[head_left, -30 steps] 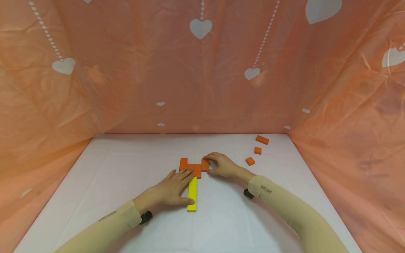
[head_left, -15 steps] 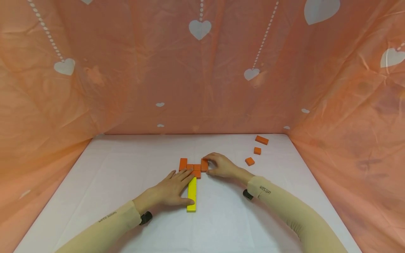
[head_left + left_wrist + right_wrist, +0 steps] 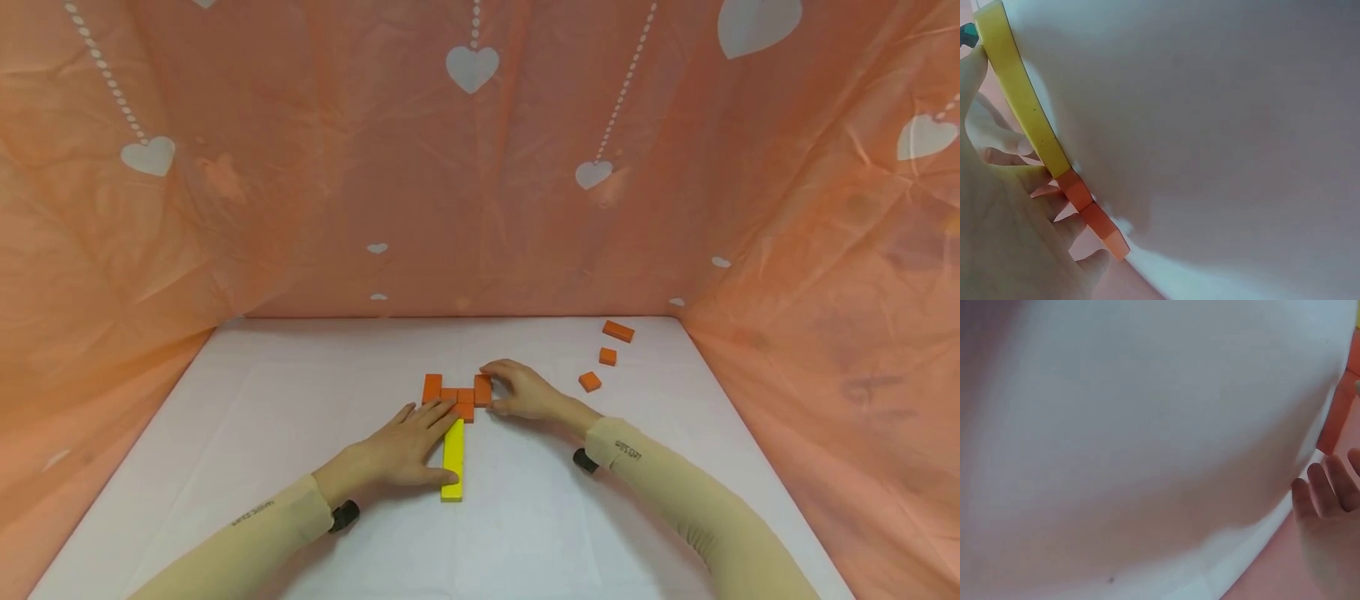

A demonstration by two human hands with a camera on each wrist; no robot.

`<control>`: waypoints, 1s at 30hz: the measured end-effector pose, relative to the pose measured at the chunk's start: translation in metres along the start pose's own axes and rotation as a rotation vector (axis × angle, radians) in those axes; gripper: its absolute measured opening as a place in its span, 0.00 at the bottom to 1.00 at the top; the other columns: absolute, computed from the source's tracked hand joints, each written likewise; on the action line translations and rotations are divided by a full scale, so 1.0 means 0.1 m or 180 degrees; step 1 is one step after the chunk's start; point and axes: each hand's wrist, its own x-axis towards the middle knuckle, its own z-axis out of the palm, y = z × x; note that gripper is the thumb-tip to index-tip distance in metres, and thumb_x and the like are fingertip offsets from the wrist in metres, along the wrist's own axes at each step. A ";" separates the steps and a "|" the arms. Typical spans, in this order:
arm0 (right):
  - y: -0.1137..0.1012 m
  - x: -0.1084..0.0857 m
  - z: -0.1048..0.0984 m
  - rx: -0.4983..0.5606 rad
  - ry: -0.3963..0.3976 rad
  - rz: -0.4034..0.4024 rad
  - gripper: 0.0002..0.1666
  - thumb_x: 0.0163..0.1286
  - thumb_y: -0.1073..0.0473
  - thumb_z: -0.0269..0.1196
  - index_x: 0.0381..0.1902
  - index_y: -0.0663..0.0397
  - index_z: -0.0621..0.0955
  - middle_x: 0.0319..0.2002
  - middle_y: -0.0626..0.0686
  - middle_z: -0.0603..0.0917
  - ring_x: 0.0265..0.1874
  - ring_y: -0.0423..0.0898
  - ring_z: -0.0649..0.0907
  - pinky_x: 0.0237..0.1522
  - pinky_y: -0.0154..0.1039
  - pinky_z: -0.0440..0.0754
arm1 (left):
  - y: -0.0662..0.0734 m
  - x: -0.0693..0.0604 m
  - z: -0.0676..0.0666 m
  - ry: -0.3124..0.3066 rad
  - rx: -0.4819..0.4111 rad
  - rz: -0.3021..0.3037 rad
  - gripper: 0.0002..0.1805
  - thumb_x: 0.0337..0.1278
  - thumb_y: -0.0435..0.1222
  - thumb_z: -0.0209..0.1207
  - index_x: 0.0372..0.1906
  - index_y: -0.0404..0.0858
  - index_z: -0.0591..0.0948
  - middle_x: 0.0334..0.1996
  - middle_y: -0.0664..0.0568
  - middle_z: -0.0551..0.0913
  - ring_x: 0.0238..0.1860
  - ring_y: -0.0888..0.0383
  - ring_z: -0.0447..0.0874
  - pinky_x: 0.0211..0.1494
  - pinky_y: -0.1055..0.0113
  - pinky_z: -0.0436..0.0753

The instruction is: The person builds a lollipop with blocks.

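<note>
In the head view my left hand [image 3: 405, 448] lies spread over the lower orange blocks [image 3: 466, 412], its thumb on the long yellow bar [image 3: 453, 460]. That bar stands end-on to the orange group. Two small orange blocks meet side by side above, flanked by an upright-lying block [image 3: 432, 388] on the left and another [image 3: 482, 390] on the right. My right hand [image 3: 527, 393] pinches the right one between thumb and fingers. The left wrist view shows the yellow bar [image 3: 1021, 94] and orange blocks [image 3: 1099, 220] along my left fingertips, which hide some edges.
On the white table [image 3: 555, 533], three loose orange pieces lie at the back right: a long block [image 3: 618, 332], a small one [image 3: 607, 357] and a turned one [image 3: 590, 382]. A pink curtain [image 3: 420, 183] with hearts surrounds the back and sides.
The right orange block, pinched in my right hand, has moved slightly left against the small blocks, closing a narrow gap. My left hand has stayed in place.
</note>
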 end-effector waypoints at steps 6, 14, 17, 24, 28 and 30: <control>-0.05 -0.08 -0.08 0.0138 0.0243 0.0048 0.37 0.69 0.58 0.70 0.74 0.57 0.73 0.73 0.60 0.73 0.72 0.60 0.72 0.74 0.60 0.68 | -0.02 0.00 -0.01 0.0054 0.0047 0.0043 0.57 0.61 0.70 0.58 0.83 0.38 0.57 0.84 0.44 0.50 0.83 0.42 0.49 0.81 0.38 0.54; 0.05 -0.36 -0.31 0.0372 0.0797 0.0104 0.36 0.70 0.60 0.70 0.73 0.59 0.73 0.72 0.59 0.74 0.70 0.60 0.74 0.70 0.61 0.73 | -0.01 -0.01 -0.01 0.0100 0.0025 0.0098 0.57 0.61 0.68 0.59 0.83 0.38 0.57 0.85 0.44 0.46 0.83 0.41 0.48 0.81 0.40 0.54; 0.18 -0.48 -0.40 0.0431 0.1002 0.0135 0.35 0.69 0.64 0.69 0.72 0.62 0.73 0.70 0.61 0.76 0.67 0.61 0.76 0.69 0.60 0.74 | -0.01 -0.02 0.00 0.0130 0.0025 0.0117 0.56 0.61 0.69 0.59 0.83 0.38 0.57 0.85 0.44 0.46 0.83 0.42 0.48 0.82 0.41 0.53; 0.52 -0.80 -0.58 0.0331 0.1126 0.0559 0.31 0.72 0.65 0.66 0.71 0.63 0.75 0.69 0.64 0.76 0.66 0.65 0.76 0.65 0.66 0.75 | -0.02 -0.03 -0.01 0.0144 0.0018 0.0130 0.56 0.62 0.68 0.59 0.83 0.38 0.57 0.85 0.45 0.45 0.83 0.43 0.47 0.82 0.40 0.52; 0.70 -0.92 -0.67 0.0131 0.1048 0.0692 0.28 0.73 0.63 0.66 0.69 0.63 0.77 0.68 0.67 0.76 0.70 0.67 0.73 0.70 0.68 0.69 | -0.02 -0.04 -0.01 0.0093 0.0014 0.0093 0.56 0.63 0.67 0.59 0.83 0.38 0.56 0.85 0.45 0.45 0.84 0.44 0.45 0.82 0.40 0.50; 0.77 -0.98 -0.71 0.0072 0.0969 0.0729 0.28 0.72 0.64 0.65 0.68 0.64 0.78 0.69 0.68 0.76 0.72 0.69 0.70 0.71 0.68 0.67 | -0.02 -0.04 -0.01 0.0070 0.0007 0.0084 0.55 0.63 0.67 0.58 0.83 0.38 0.56 0.85 0.45 0.46 0.84 0.44 0.45 0.82 0.40 0.49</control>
